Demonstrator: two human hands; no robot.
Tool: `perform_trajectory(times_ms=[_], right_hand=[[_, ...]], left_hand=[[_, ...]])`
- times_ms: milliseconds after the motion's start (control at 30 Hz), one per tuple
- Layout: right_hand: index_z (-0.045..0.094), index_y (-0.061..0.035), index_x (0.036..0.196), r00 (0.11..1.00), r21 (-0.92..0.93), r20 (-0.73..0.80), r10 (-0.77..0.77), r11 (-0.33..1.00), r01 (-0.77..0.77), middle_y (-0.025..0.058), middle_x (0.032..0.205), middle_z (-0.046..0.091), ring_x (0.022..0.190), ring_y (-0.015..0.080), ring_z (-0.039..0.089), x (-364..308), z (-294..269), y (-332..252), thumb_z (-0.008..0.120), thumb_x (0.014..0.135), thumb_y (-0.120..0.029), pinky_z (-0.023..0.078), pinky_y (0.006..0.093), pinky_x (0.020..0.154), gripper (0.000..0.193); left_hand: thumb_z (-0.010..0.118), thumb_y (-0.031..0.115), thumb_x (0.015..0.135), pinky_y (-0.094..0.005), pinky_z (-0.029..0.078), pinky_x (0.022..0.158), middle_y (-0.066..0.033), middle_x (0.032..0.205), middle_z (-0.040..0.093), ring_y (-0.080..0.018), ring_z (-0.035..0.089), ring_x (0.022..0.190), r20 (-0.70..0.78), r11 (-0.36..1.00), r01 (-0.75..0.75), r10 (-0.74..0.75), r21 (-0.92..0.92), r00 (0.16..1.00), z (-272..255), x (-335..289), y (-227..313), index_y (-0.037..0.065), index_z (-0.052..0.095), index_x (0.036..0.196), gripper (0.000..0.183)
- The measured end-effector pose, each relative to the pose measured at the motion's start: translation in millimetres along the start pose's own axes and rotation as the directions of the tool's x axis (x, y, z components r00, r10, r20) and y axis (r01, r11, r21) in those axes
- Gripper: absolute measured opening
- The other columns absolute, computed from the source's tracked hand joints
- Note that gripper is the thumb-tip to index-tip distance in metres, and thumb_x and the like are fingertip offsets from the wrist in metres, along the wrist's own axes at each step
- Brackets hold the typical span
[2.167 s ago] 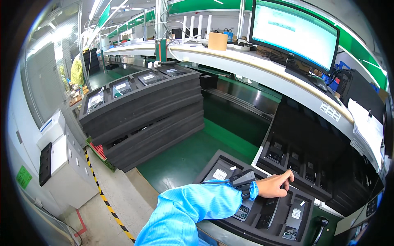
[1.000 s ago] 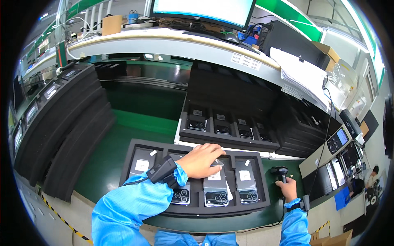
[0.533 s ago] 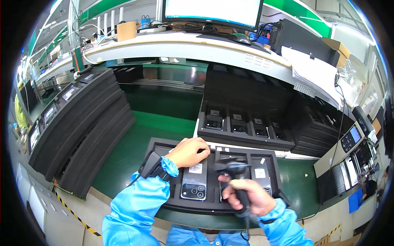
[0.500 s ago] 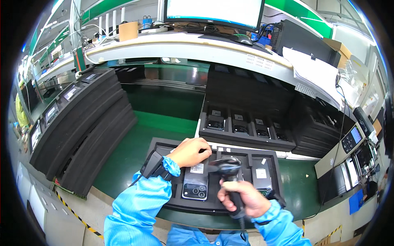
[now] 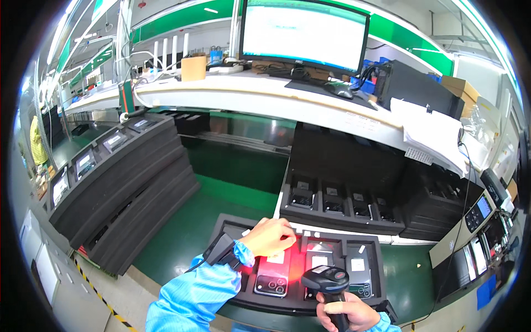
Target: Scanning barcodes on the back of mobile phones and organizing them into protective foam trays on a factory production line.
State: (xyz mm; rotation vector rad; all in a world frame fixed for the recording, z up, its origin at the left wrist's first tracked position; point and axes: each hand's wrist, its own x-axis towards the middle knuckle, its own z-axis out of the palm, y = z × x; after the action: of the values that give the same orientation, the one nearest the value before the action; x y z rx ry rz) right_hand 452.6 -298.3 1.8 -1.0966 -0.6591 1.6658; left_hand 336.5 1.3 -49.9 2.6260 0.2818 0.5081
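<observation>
My left hand has its fingers closed around the far end of a smartphone, whose back carries a white label and a camera block at the near end. The phone appears slightly raised over a black foam tray. In my right hand is a black handheld barcode scanner, gripped by its handle. Red light from the scanner falls on the phone and the tray beside it. Another phone lies in the right slot of the tray. A labelled phone in the middle slot is partly behind the scanner.
Stacked black foam trays stand at the left. A tray with several phones lies beyond mine, and more trays are stacked to its right. A shelf above bears a monitor. A beige device stands far right.
The scanner has come lower and nearer to me, its head turned toward the phone, and its red light now shows. My left hand keeps hold of the phone. The whole view has shifted.
</observation>
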Motion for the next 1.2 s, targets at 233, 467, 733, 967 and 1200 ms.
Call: perform_trajectory(times_ms=[233, 467, 733, 967, 1200], right_hand=[[0.053, -0.0083, 0.110, 0.990, 0.251, -0.129, -0.052, 0.964, 0.083, 0.0053, 0.074, 0.054, 0.055, 0.0162, 0.054, 11.9, -4.8, 2.5, 0.058, 0.100, -0.027, 0.042, 0.0269, 0.048, 0.022], [0.059, -0.0052, 0.091, 0.989, 0.206, -0.129, -0.074, 0.973, 0.100, 0.0055, 0.074, 0.062, 0.058, 0.0154, 0.060, 71.4, 21.5, -0.1, 0.066, 0.098, -0.025, 0.048, 0.0292, 0.051, 0.022], [0.057, -0.0058, 0.096, 0.981, 0.195, -0.115, -0.154, 0.965, 0.174, 0.0045, 0.068, 0.056, 0.054, 0.0136, 0.057, 67.2, 11.0, -6.2, 0.065, 0.099, -0.025, 0.047, 0.0277, 0.047, 0.021], [0.053, -0.0081, 0.106, 0.997, 0.164, 0.029, 0.078, 0.983, -0.082, 0.0034, 0.077, 0.054, 0.058, 0.0142, 0.056, 60.9, 12.9, 0.1, 0.063, 0.100, -0.023, 0.045, 0.0272, 0.048, 0.019], [0.053, -0.0078, 0.103, 0.995, 0.235, -0.074, -0.067, 0.968, 0.083, 0.0036, 0.077, 0.055, 0.058, 0.0130, 0.057, 61.8, 19.7, -3.0, 0.065, 0.099, -0.022, 0.046, 0.0267, 0.048, 0.019]], left_hand=[[0.058, 0.030, 0.094, -0.0461, 0.049, 0.091, -0.0144, 0.111, 0.071, -0.0312, 0.066, 0.106, 0.006, 0.995, -0.010, 0.009, 0.098, 1.000, 0.3, -0.1, 2.5, 0.011, 0.077, 0.094, 0.026], [0.065, 0.026, 0.090, -0.0445, 0.052, 0.089, -0.0154, 0.112, 0.070, -0.0345, 0.067, 0.104, 0.008, 0.997, -0.049, 0.048, 0.064, 0.999, -2.6, 3.2, -0.6, 0.009, 0.077, 0.092, 0.021], [0.062, 0.025, 0.088, -0.0445, 0.053, 0.086, -0.0133, 0.109, 0.071, -0.0327, 0.067, 0.099, -0.016, 0.999, 0.026, -0.025, 0.035, 1.000, -0.5, 6.7, 1.2, 0.007, 0.076, 0.090, 0.023], [0.063, 0.027, 0.090, -0.0456, 0.052, 0.086, -0.0131, 0.111, 0.070, -0.0319, 0.067, 0.100, 0.010, 0.999, 0.040, -0.040, 0.002, 0.999, -3.4, 5.3, 5.5, 0.008, 0.076, 0.090, 0.023], [0.064, 0.035, 0.090, -0.0440, 0.044, 0.091, -0.0075, 0.115, 0.069, -0.0274, 0.064, 0.105, 0.018, 0.998, 0.069, -0.069, -0.006, 0.997, -0.9, 5.4, 4.1, 0.008, 0.076, 0.093, 0.029]])
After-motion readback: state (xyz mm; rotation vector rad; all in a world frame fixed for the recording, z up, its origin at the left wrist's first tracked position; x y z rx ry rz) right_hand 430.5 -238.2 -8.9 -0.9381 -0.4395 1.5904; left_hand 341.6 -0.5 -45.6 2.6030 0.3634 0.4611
